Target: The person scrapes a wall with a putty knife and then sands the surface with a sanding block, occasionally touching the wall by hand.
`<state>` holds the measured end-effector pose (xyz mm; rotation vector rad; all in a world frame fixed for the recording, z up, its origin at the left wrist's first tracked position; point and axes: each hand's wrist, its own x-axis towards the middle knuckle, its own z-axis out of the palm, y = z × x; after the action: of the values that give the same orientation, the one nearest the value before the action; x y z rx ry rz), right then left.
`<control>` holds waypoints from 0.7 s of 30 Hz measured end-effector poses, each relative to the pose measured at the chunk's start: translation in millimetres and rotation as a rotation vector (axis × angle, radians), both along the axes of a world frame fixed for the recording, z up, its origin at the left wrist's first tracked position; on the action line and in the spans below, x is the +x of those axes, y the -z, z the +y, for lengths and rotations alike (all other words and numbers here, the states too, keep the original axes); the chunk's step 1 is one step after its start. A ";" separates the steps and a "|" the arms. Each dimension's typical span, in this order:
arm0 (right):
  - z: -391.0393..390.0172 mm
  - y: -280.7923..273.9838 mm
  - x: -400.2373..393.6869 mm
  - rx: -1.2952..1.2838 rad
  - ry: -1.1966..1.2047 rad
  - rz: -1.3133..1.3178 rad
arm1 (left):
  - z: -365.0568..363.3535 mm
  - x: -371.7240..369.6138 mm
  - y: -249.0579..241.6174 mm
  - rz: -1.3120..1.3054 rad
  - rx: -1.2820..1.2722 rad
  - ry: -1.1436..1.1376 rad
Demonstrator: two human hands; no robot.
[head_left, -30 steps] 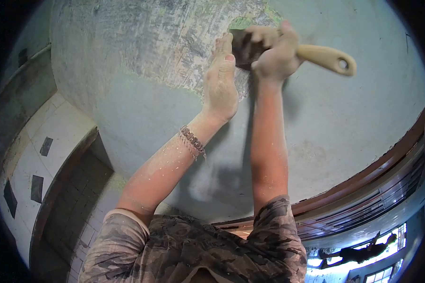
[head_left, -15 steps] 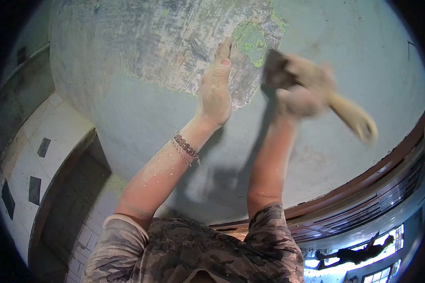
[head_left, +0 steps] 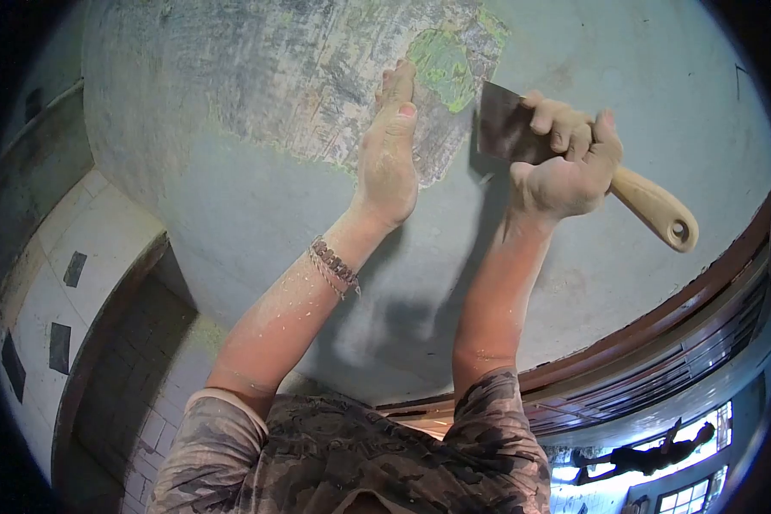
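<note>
My right hand [head_left: 574, 163] is wrapped round a scraper [head_left: 510, 128] with a wide, dark metal blade and a pale wooden handle that has a hole at its end. The blade's edge is at the right border of a rough, stripped patch [head_left: 317, 94] on the pale green wall [head_left: 591, 257]. Left of the blade, my left hand [head_left: 390, 163] rests with fingers stretched out along the patch and holds nothing. A bright green spot [head_left: 444, 68] shows between the fingertips and the blade. Dust covers both hands.
A tiled ledge [head_left: 94, 231] with dark square marks curves along the left side, above a shadowed recess [head_left: 133, 343]. At the lower right are a brown wooden frame with slats [head_left: 642, 360] and, farther off, a person [head_left: 660, 454] near bright windows.
My right hand and the scraper were smeared by motion and are now sharp; the handle's end has shifted slightly right and up. My left hand stays nearly in place.
</note>
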<state>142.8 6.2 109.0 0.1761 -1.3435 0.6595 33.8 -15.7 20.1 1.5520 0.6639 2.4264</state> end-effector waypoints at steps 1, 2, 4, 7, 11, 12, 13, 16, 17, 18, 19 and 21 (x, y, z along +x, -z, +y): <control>4.4 -1.1 3.2 -0.004 -0.091 0.040 | -1.0 -1.0 -1.5 -0.003 -0.003 -0.003; 4.5 1.7 -3.2 -0.009 -0.092 0.039 | -2.7 -0.7 -1.1 -0.004 -0.013 -0.001; 1.9 8.9 -22.3 -0.073 0.095 -0.194 | -4.9 0.9 -0.9 0.001 -0.029 0.008; -14.6 -6.3 -6.6 -0.030 -0.083 -0.131 | -1.0 -3.3 1.0 0.011 -0.013 0.021; -5.2 -19.0 -3.7 0.000 -0.032 -0.096 | 6.3 -5.0 5.9 0.032 0.027 -0.017; -6.6 -19.6 -8.2 -0.004 0.176 -0.200 | 7.0 -4.0 6.1 0.029 0.027 -0.013; -13.7 -19.2 -8.3 0.044 0.268 -0.273 | 8.3 -5.2 4.9 0.040 0.040 -0.045; -22.2 -28.2 9.1 -0.004 -0.162 -0.137 | 6.5 -5.4 5.5 0.059 0.027 -0.055; -11.2 -28.3 15.1 0.016 -0.292 -0.132 | 5.3 -5.0 5.5 0.062 0.001 -0.043; -8.1 -22.8 4.1 0.013 -0.290 -0.135 | 4.4 -3.8 5.7 0.058 -0.001 -0.040; -6.1 -11.5 -12.7 -0.088 -0.052 -0.253 | 3.0 -1.8 6.3 0.050 -0.002 -0.018; -9.5 -1.9 -23.9 -0.106 0.236 -0.406 | 1.9 -1.0 4.3 0.035 0.008 0.017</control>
<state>118.8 -3.3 110.9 -0.2106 -1.6811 0.5821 32.8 -13.8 15.8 1.5998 0.6447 2.3978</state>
